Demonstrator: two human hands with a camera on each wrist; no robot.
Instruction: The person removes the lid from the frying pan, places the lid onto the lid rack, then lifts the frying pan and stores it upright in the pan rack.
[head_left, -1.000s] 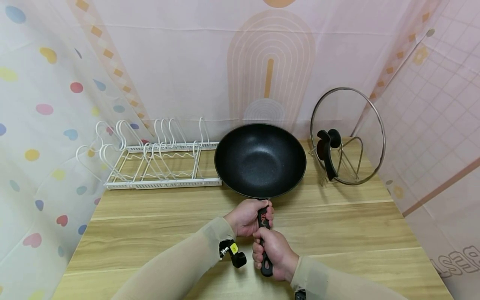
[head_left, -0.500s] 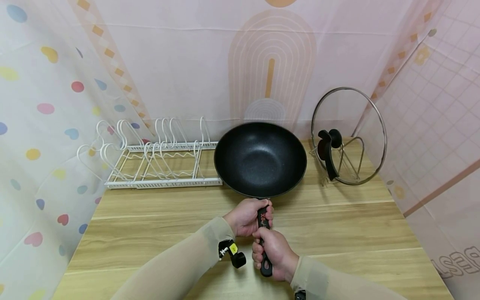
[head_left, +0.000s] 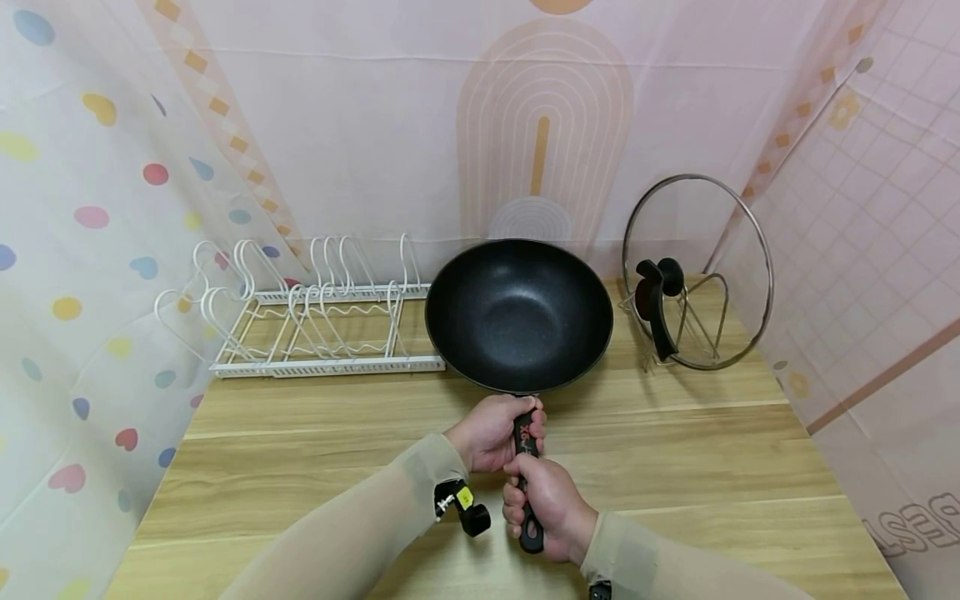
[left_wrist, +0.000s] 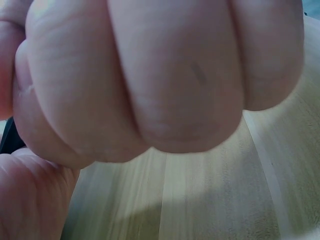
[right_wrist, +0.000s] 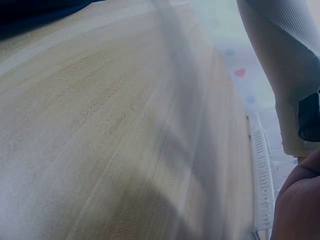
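A black wok (head_left: pixel 520 317) is in the middle of the head view, its inside turned towards the camera. My left hand (head_left: pixel 493 435) grips its black handle (head_left: pixel 526 435) close to the pan, thumb lying on top. Lower on the same handle, near the hanging hole, my right hand (head_left: pixel 553 507) is wrapped round it. Curled fingers (left_wrist: pixel 185 80) fill the upper part of the left wrist view and hide the handle. In the right wrist view, part of a hand (right_wrist: pixel 300 210) shows at the lower right edge.
A white wire rack (head_left: pixel 330 365) stands on the wooden table (head_left: pixel 337 425), left of the wok and close to its rim. To the right, a glass lid (head_left: pixel 768 275) with a black knob leans upright in a small wire stand (head_left: pixel 722 308). Printed curtains hang behind.
The wok's far rim has risen slightly in the head view, and the pan looks a little larger. Both hands keep their hold on the handle with barely any shift.
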